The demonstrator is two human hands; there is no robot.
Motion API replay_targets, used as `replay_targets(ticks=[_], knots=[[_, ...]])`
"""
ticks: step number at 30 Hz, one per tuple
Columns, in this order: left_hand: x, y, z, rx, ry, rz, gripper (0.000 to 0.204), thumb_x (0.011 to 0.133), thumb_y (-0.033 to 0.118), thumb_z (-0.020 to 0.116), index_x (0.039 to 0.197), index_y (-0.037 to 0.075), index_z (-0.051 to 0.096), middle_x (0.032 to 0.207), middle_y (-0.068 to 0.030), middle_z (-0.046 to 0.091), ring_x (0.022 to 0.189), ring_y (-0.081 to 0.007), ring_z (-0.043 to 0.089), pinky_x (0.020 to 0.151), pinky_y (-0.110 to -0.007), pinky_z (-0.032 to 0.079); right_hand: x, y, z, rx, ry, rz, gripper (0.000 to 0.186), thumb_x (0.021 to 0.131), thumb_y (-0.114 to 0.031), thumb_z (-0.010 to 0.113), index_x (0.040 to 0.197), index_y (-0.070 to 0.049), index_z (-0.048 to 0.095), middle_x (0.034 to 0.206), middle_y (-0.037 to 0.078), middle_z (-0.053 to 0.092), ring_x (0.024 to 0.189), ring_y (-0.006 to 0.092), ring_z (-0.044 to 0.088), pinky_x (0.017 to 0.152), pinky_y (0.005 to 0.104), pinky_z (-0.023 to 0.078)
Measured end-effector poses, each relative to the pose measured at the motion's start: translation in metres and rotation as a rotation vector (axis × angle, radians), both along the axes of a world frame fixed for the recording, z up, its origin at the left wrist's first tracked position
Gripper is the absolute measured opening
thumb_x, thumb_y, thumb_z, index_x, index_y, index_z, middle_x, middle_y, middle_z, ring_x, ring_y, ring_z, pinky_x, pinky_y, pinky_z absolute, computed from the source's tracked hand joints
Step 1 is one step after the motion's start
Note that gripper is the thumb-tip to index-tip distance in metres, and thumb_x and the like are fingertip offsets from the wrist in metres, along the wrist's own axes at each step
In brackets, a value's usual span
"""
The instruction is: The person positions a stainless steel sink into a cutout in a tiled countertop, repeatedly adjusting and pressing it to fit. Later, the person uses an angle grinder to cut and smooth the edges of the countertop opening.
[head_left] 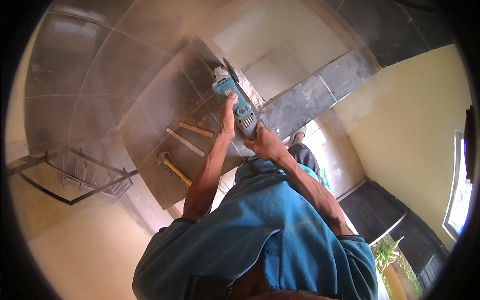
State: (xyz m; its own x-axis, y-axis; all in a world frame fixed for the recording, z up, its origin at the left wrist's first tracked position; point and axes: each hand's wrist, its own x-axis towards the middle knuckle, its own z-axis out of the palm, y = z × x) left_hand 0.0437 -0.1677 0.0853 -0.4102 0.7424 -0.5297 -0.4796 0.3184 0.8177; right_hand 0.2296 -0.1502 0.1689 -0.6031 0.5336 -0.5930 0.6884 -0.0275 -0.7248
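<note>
A teal angle grinder (pixel 241 112) is in both my hands over the dark tiled counter. My left hand (pixel 227 116) wraps round its body just behind the head, thumb on top. At the rear end, my right hand (pixel 267 144) closes round the handle. The grinder's dark disc (pixel 231 70) stands on edge at the far end, beside the broken, pale edge of an opening in the counter. Whether the disc touches the tile cannot be made out. Left of my left forearm lie two wooden strips (pixel 185 142) and a hammer (pixel 176 168) with a yellow handle.
Dust hazes the air around the dark tiled wall (pixel 112 65). A pale recess (pixel 282 72) lies beyond the grinder, bordered by a black tiled ledge (pixel 305 102). A dark metal frame (pixel 72 202) stands at left. A green plant (pixel 387 255) is at lower right.
</note>
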Motion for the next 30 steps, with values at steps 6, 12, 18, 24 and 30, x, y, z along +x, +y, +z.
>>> replay_targets(ticks=[6, 12, 18, 24, 30], knots=[[0.008, -0.005, 0.0, 0.005, 0.076, 0.048, 0.047, 0.096, 0.054, 0.058, 0.114, 0.01, 0.062, 0.097, -0.0081, 0.072, 0.088, -0.017, 0.07, 0.085, -0.032, 0.055, 0.004, -0.004, -0.005, -0.005, 0.0, 0.003, 0.06, 0.088, -0.039, 0.071, 0.116, 0.009, 0.047, 0.098, 0.041, 0.066, 0.099, 0.0559, 0.066, 0.088, 0.0561, 0.053], [0.02, -0.004, 0.021, 0.079, -0.017, 0.08, 0.05, 0.096, 0.055, 0.057, 0.108, 0.007, 0.065, 0.091, -0.0082, 0.073, 0.079, -0.0177, 0.07, 0.076, -0.032, 0.058, 0.012, -0.002, 0.016, 0.072, 0.007, -0.023, 0.084, 0.087, -0.052, 0.075, 0.133, 0.01, 0.041, 0.101, 0.041, 0.067, 0.099, 0.055, 0.067, 0.086, 0.0555, 0.053], [0.021, -0.006, 0.094, 0.269, -0.041, 0.214, 0.05, 0.097, 0.054, 0.055, 0.108, 0.006, 0.063, 0.088, -0.0096, 0.071, 0.072, -0.0175, 0.069, 0.067, -0.032, 0.058, 0.015, 0.008, 0.038, -0.027, 0.413, -0.038, 0.098, 0.081, -0.053, 0.083, 0.141, 0.008, 0.035, 0.088, 0.025, 0.069, 0.078, 0.0358, 0.071, 0.067, 0.0443, 0.057], [0.048, -0.046, 0.135, 0.408, 0.116, 0.494, 0.051, 0.1, 0.054, 0.049, 0.115, 0.007, 0.06, 0.086, -0.0102, 0.07, 0.072, -0.0176, 0.067, 0.064, -0.031, 0.055, 0.023, 0.026, 0.067, -1.019, 0.418, 0.208, 0.04, 0.086, -0.039, 0.083, 0.088, -0.005, 0.064, 0.067, 0.002, 0.055, 0.048, 0.0086, 0.048, 0.042, 0.0247, 0.036], [0.125, -0.111, 0.138, 0.301, 0.332, 0.89, 0.052, 0.101, 0.055, 0.047, 0.114, 0.007, 0.06, 0.084, -0.0097, 0.069, 0.076, -0.0183, 0.067, 0.069, -0.033, 0.055, 0.051, 0.007, 0.061, -1.064, 0.156, 0.563, 0.035, 0.09, -0.033, 0.08, 0.081, -0.008, 0.057, 0.06, -0.002, 0.05, 0.044, 0.0054, 0.039, 0.038, 0.0259, 0.027]])
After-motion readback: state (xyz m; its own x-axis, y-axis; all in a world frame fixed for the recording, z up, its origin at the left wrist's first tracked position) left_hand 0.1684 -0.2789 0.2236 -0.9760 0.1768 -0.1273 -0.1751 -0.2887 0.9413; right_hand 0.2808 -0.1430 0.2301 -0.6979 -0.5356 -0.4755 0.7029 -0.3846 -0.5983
